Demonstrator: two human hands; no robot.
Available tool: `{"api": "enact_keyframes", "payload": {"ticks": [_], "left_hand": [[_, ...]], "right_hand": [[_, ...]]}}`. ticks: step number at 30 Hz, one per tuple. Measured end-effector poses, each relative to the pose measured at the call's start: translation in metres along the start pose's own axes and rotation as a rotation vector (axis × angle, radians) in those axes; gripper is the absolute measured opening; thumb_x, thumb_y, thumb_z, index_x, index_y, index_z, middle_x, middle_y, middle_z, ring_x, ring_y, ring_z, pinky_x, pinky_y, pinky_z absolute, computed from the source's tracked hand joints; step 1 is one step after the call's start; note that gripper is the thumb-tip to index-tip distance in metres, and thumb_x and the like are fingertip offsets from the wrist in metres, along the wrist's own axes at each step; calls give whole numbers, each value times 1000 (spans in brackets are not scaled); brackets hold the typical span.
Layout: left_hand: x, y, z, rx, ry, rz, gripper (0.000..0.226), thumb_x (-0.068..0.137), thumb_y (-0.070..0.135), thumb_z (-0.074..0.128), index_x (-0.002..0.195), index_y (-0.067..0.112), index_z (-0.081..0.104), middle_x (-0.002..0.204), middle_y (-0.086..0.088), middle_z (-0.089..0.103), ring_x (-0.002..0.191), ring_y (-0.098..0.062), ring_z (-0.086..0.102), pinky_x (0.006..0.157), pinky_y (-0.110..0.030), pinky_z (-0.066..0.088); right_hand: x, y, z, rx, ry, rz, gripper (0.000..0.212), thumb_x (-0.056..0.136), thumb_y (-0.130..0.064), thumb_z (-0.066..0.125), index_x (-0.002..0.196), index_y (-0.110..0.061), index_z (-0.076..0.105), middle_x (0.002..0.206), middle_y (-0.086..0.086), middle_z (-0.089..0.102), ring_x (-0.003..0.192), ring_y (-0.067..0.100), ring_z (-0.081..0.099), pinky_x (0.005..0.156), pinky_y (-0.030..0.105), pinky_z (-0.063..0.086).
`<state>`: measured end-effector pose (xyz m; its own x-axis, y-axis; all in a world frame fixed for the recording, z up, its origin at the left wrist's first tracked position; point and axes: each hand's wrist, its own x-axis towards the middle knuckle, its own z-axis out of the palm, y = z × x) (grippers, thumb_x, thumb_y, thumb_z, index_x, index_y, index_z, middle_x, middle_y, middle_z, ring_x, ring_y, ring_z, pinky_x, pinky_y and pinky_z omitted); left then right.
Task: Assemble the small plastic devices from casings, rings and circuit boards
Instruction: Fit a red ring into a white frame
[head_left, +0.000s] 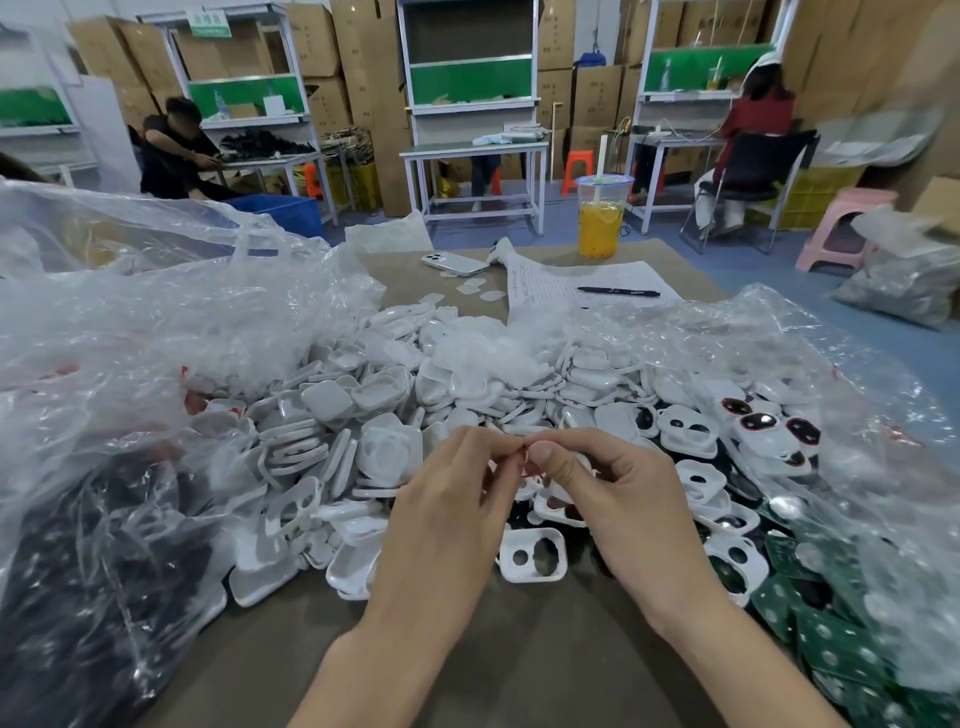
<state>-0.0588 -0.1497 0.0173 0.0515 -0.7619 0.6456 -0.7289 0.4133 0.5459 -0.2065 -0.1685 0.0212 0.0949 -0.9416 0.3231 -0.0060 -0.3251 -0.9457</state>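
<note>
My left hand (447, 512) and my right hand (615, 501) meet fingertip to fingertip above the table, both pinching one small red piece (521, 448) between them. Right below the hands lies a white casing frame (532, 555) with two holes. A large heap of white casings (374, 405) covers the middle of the table. Casings fitted with dark, red-rimmed rings (758, 422) lie at the right. Green circuit boards (826, 623) spill from a clear bag at the lower right.
Crumpled clear plastic bags (130, 332) flank the heap, the left one holding dark parts (78, 571). Farther back on the brown table (545, 665) are a phone (454, 263), a sheet of paper with a pen (618, 292) and a cup of orange drink (602, 215). Two people sit at benches behind.
</note>
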Motion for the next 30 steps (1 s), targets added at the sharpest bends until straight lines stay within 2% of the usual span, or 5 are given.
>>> {"api": "enact_keyframes", "payload": {"ticks": [5, 12, 19, 23, 30], "left_hand": [[4, 5, -2, -500, -48, -390, 13, 90, 27, 74, 91, 39, 71, 88, 14, 75, 81, -2, 69, 73, -16, 51], [8, 3, -6, -666, -101, -425, 10, 88, 22, 77, 87, 17, 69, 84, 5, 76, 70, -4, 67, 67, -16, 51], [8, 2, -8, -585, -145, -410, 16, 85, 32, 80, 80, 25, 66, 86, 7, 74, 81, -17, 67, 82, -53, 57], [9, -1, -9, -575, -181, -396, 18, 84, 35, 81, 80, 27, 66, 85, 9, 73, 75, -8, 66, 74, -37, 55], [6, -4, -6, -497, -191, -378, 11, 85, 38, 79, 83, 32, 70, 76, 15, 70, 65, 1, 58, 58, -7, 41]], "right_hand": [[2, 1, -3, 46, -16, 23, 13, 82, -42, 71, 90, -36, 79, 90, -9, 78, 92, 6, 73, 76, 21, 59], [5, 3, -8, 47, -85, 50, 9, 85, -37, 72, 92, -37, 78, 90, -9, 76, 85, 3, 70, 70, 20, 57], [6, 4, -10, -10, -115, 47, 15, 93, -27, 70, 97, -39, 77, 99, -10, 78, 100, 6, 71, 85, 14, 51], [6, 3, -12, -62, -124, 47, 16, 94, -28, 69, 96, -41, 76, 101, -14, 77, 102, 4, 69, 92, 27, 50], [7, 4, -15, -163, -123, 29, 22, 98, -20, 64, 92, -40, 72, 95, -15, 76, 92, 2, 69, 78, 6, 44]]}}
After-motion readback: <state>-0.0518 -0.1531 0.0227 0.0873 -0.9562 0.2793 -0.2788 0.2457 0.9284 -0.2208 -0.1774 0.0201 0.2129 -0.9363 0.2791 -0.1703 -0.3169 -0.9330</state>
